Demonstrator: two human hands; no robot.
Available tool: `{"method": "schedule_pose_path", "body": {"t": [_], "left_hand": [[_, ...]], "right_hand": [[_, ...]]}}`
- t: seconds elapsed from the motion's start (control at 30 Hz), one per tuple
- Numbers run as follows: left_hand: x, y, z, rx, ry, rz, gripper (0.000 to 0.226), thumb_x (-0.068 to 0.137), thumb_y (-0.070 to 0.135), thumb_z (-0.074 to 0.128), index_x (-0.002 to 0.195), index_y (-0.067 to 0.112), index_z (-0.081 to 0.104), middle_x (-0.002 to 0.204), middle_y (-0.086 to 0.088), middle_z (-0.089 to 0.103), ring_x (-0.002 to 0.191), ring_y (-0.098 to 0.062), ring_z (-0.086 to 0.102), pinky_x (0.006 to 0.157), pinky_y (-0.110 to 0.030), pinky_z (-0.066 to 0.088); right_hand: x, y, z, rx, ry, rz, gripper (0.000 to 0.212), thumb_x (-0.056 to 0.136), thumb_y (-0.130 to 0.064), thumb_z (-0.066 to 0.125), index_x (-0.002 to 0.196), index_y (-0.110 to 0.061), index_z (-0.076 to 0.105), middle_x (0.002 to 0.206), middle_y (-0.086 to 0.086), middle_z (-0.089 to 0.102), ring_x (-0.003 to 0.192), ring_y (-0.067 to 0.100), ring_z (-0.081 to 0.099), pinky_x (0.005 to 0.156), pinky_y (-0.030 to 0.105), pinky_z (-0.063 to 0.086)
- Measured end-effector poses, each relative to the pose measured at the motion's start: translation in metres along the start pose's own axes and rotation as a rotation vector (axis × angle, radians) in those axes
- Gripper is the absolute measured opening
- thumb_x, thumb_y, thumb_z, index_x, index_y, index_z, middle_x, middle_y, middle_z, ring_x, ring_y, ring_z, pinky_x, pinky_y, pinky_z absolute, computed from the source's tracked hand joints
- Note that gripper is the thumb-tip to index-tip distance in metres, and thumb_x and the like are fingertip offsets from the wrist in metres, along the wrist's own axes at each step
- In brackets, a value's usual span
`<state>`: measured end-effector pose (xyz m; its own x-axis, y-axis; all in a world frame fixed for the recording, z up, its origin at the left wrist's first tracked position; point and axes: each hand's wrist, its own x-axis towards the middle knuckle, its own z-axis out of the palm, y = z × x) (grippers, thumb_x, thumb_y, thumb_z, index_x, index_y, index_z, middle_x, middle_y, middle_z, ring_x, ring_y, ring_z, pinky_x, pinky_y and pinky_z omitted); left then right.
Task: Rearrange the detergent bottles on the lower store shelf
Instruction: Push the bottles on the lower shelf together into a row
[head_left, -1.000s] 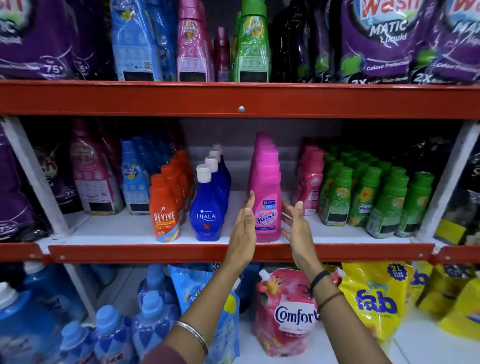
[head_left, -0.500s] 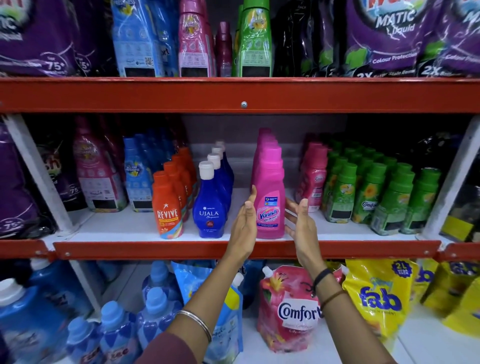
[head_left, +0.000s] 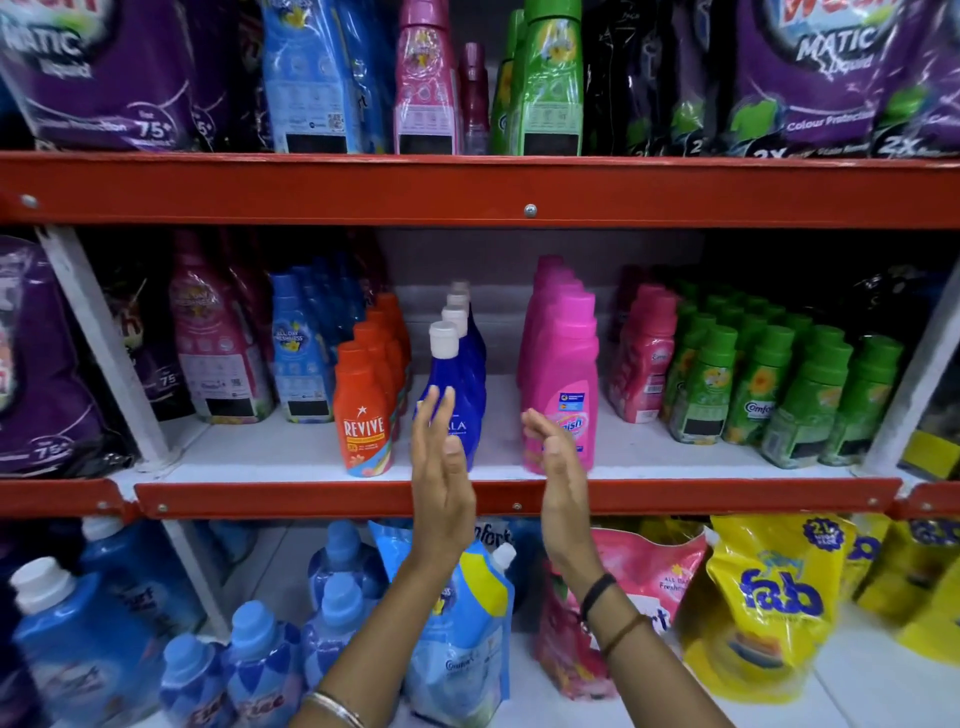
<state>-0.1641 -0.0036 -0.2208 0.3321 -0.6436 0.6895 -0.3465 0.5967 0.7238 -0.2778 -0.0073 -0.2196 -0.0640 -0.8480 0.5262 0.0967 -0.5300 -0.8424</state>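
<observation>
On the white middle shelf (head_left: 260, 457) stand rows of bottles: orange Revive bottles (head_left: 362, 410), blue Ujala bottles with white caps (head_left: 460, 384) and pink Vanish bottles (head_left: 563, 374). My left hand (head_left: 439, 467) is raised flat in front of the front blue Ujala bottle, fingers straight and apart, holding nothing. My right hand (head_left: 558, 467) is held flat just left of the front pink Vanish bottle and overlaps its lower label. Whether either hand touches a bottle is unclear. A gap of bare shelf lies between the blue and pink rows.
Right of the pink row stand small pink bottles (head_left: 641, 364) and several green Comfort bottles (head_left: 758, 389). Blue and pink bottles (head_left: 301, 358) and purple pouches (head_left: 41, 374) fill the left. A red shelf rail (head_left: 727, 496) runs in front. Pouches and blue bottles sit below.
Both hands have shifted left, away from either side of the front pink Vanish bottle. The left hand is now before the blue Ujala bottle, the right at the pink bottle's left edge.
</observation>
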Motion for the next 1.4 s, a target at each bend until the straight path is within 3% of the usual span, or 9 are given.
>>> {"method": "schedule_pose_path", "body": {"t": [0.13, 0.37, 0.5, 0.67, 0.93, 1.03, 1.13, 1.3, 1.4], "left_hand": [[0.016, -0.005, -0.018, 0.029, -0.051, -0.218, 0.066, 0.082, 0.078, 0.009, 0.138, 0.047, 0.025, 0.158, 0.001, 0.017, 0.144, -0.009, 0.016, 0.107, -0.005, 0.012], [0.034, -0.017, -0.027, -0.048, -0.135, -0.306, 0.087, 0.077, 0.085, 0.008, 0.143, 0.035, 0.035, 0.148, 0.007, 0.037, 0.135, -0.004, 0.033, 0.115, -0.029, 0.024], [0.034, -0.012, -0.031, -0.05, -0.183, -0.309, 0.082, 0.077, 0.084, 0.006, 0.141, 0.04, 0.033, 0.151, 0.009, 0.033, 0.133, -0.002, 0.031, 0.11, -0.018, 0.023], [0.035, -0.012, -0.033, -0.074, -0.207, -0.33, 0.094, 0.069, 0.091, 0.005, 0.142, 0.04, 0.035, 0.152, 0.01, 0.033, 0.136, -0.005, 0.031, 0.116, -0.037, 0.027], [0.036, -0.011, -0.038, -0.106, -0.267, -0.339, 0.091, 0.066, 0.094, 0.007, 0.139, 0.046, 0.032, 0.152, 0.012, 0.031, 0.137, -0.006, 0.031, 0.116, -0.046, 0.028], [0.032, -0.01, -0.042, -0.096, -0.291, -0.295, 0.082, 0.069, 0.092, 0.008, 0.137, 0.051, 0.027, 0.153, 0.013, 0.027, 0.138, -0.002, 0.027, 0.118, -0.035, 0.026], [0.025, -0.002, -0.053, -0.075, -0.187, -0.158, 0.074, 0.078, 0.085, 0.009, 0.135, 0.045, 0.035, 0.154, 0.004, 0.029, 0.137, 0.004, 0.025, 0.106, -0.003, 0.019], [0.029, -0.009, -0.086, -0.107, 0.152, -0.038, 0.059, 0.092, 0.067, 0.016, 0.133, 0.035, 0.045, 0.145, -0.001, 0.042, 0.135, -0.003, 0.036, 0.106, -0.01, 0.027], [0.037, -0.021, -0.101, -0.084, 0.152, -0.202, 0.058, 0.089, 0.068, 0.013, 0.134, 0.043, 0.039, 0.146, 0.008, 0.038, 0.136, -0.003, 0.032, 0.112, -0.02, 0.022]], "right_hand": [[0.011, 0.004, 0.034, 0.0, -0.072, 0.126, 0.067, 0.069, -0.087, 0.031, 0.119, -0.045, 0.048, 0.13, -0.022, 0.05, 0.13, 0.003, 0.044, 0.116, 0.04, 0.032], [0.024, 0.001, 0.056, 0.074, -0.032, 0.266, 0.088, 0.07, -0.085, 0.034, 0.126, -0.02, 0.056, 0.13, 0.004, 0.061, 0.118, 0.012, 0.059, 0.105, 0.04, 0.046], [0.027, 0.007, 0.051, 0.125, -0.014, 0.27, 0.062, 0.093, -0.052, 0.025, 0.127, -0.008, 0.054, 0.125, 0.007, 0.061, 0.093, -0.009, 0.065, 0.081, 0.016, 0.054], [0.025, 0.006, 0.051, 0.121, 0.0, 0.237, 0.076, 0.081, -0.059, 0.027, 0.127, -0.005, 0.055, 0.121, 0.005, 0.063, 0.092, -0.011, 0.065, 0.083, 0.016, 0.055], [0.023, 0.006, 0.054, 0.097, 0.048, 0.243, 0.077, 0.08, -0.063, 0.029, 0.125, -0.008, 0.057, 0.12, 0.006, 0.065, 0.094, -0.006, 0.065, 0.081, 0.018, 0.056], [0.018, 0.006, 0.055, 0.014, 0.079, 0.199, 0.054, 0.085, -0.065, 0.03, 0.114, -0.03, 0.06, 0.119, 0.001, 0.064, 0.102, -0.003, 0.063, 0.091, 0.024, 0.052], [0.008, 0.006, 0.061, -0.1, 0.202, 0.052, 0.034, 0.091, -0.055, 0.035, 0.111, -0.039, 0.057, 0.123, -0.002, 0.059, 0.115, 0.0, 0.054, 0.103, 0.021, 0.042], [-0.014, 0.003, 0.099, -0.009, 0.043, -0.093, 0.042, 0.088, -0.064, 0.037, 0.116, -0.042, 0.059, 0.128, -0.005, 0.061, 0.127, 0.016, 0.052, 0.108, 0.038, 0.039], [-0.016, 0.002, 0.13, -0.04, -0.142, 0.052, 0.072, 0.074, -0.084, 0.029, 0.131, -0.041, 0.043, 0.148, -0.009, 0.043, 0.138, 0.005, 0.037, 0.116, 0.028, 0.027]]}}
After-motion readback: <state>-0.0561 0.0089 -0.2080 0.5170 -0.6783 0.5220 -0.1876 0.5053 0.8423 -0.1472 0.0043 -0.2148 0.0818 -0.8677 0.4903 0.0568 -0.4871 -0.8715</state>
